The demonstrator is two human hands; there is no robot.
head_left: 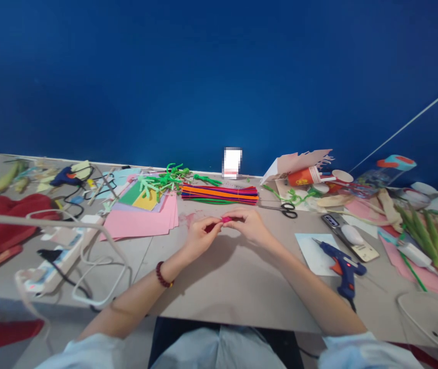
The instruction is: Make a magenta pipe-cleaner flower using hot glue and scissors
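The left hand (199,238) and right hand (251,228) both pinch a small magenta fuzzy piece (226,220) between their fingers, just above the grey counter (219,292). Beyond them lies a bundle of multicoloured fuzzy stems (221,195), with black-handled scissors (288,209) beside it. A dark blue glue gun (343,266) lies partly on a pale blue sheet (311,259). The yellow marking on the red-orange paper cup (303,177) is too small to read.

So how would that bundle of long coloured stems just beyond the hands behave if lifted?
The bundle lies straight, so it's probably fairly stiff. Thin stems suggest it's light. The green stems bow out at its near edge and might slip loose.
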